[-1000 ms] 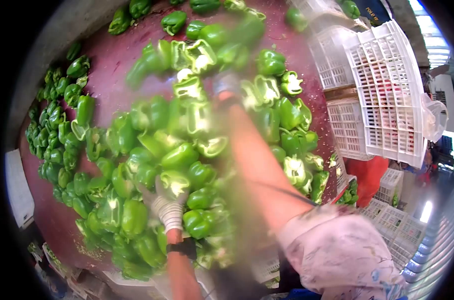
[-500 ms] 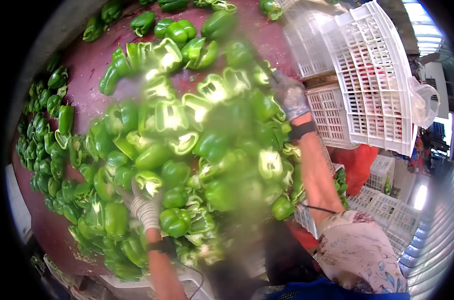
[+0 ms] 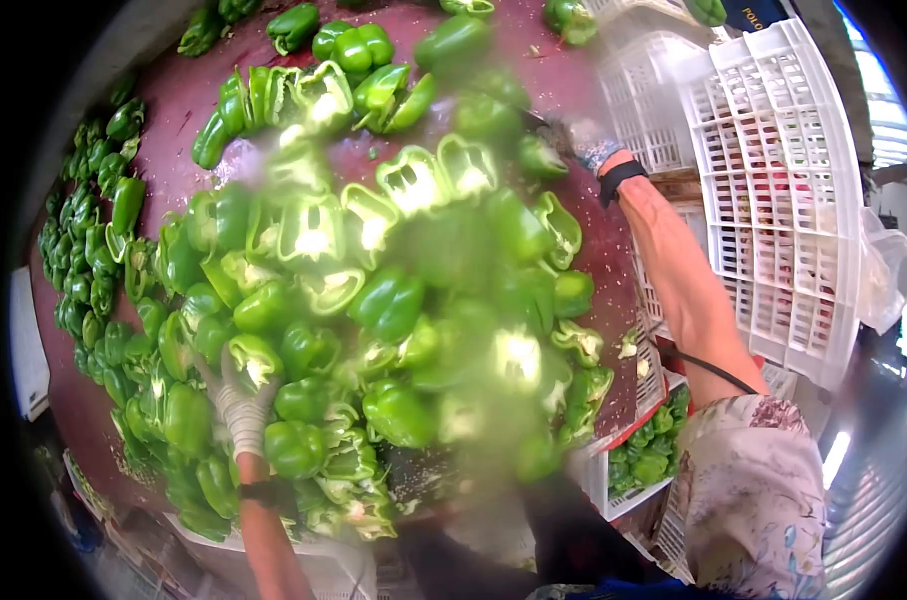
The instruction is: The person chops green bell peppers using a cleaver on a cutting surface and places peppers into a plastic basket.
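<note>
My left hand [image 3: 238,405], in a pale glove, rests among green bell peppers with its fingers apart. Its fingertips touch or lie beside a cut bell pepper [image 3: 255,360]; a whole bell pepper [image 3: 295,449] sits just right of the wrist. At the table's far right edge, my gloved right hand [image 3: 586,145] appears closed around something thin and dark, too blurred to name. Right beside it lies a green pepper piece [image 3: 544,157]. Opened bell peppers [image 3: 412,182] with pale insides are spread between the hands. A blurry smear hides part of the middle.
The dark red table [image 3: 179,130] carries a heap of green peppers [image 3: 84,260] at left. White plastic crates [image 3: 764,180] stand along the right edge. Below my right arm is a crate of green peppers [image 3: 654,450]. Another white crate edge [image 3: 314,570] shows at the front.
The view has shifted. My right hand has moved farther away along the table's right edge, the arm stretching out more. My left hand stays by the same cut bell pepper.
</note>
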`<action>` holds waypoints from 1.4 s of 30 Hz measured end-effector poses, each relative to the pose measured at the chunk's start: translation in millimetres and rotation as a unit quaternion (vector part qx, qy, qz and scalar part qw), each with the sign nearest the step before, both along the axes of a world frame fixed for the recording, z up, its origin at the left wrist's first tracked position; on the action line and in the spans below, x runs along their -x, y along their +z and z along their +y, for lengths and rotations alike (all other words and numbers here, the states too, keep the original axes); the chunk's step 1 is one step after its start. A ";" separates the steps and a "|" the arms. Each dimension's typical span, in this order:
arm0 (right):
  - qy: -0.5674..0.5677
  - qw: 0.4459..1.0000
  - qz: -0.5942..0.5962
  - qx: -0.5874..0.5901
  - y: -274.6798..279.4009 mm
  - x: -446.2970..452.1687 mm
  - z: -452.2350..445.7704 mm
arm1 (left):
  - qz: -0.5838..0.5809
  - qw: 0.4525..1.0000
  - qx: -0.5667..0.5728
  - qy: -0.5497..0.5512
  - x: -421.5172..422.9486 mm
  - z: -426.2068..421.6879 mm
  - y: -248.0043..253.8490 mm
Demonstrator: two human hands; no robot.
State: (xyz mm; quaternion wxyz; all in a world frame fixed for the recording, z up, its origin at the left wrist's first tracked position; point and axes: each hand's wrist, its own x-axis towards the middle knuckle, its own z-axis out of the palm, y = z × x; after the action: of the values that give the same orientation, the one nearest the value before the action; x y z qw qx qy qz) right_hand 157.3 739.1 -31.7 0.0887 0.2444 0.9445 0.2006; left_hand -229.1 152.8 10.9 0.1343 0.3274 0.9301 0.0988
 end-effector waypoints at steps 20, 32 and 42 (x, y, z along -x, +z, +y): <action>-0.201 0.931 0.263 0.152 90.7 141.0 -67.5 | -0.009 0.999 0.031 0.035 1.1 -3.2 13.3; -0.190 0.980 0.013 0.054 36.8 264.2 -40.8 | -0.020 0.998 0.025 0.051 2.6 3.3 22.6; -0.056 0.991 -0.078 0.097 32.3 233.4 -75.8 | -0.005 0.997 0.060 0.047 -11.2 -15.5 27.0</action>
State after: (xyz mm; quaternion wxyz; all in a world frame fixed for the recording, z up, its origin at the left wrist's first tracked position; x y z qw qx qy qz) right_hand -76.1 663.3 0.6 0.1964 0.2705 0.9347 0.1209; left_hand -217.9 137.2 37.9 0.1532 0.2746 0.9479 0.0508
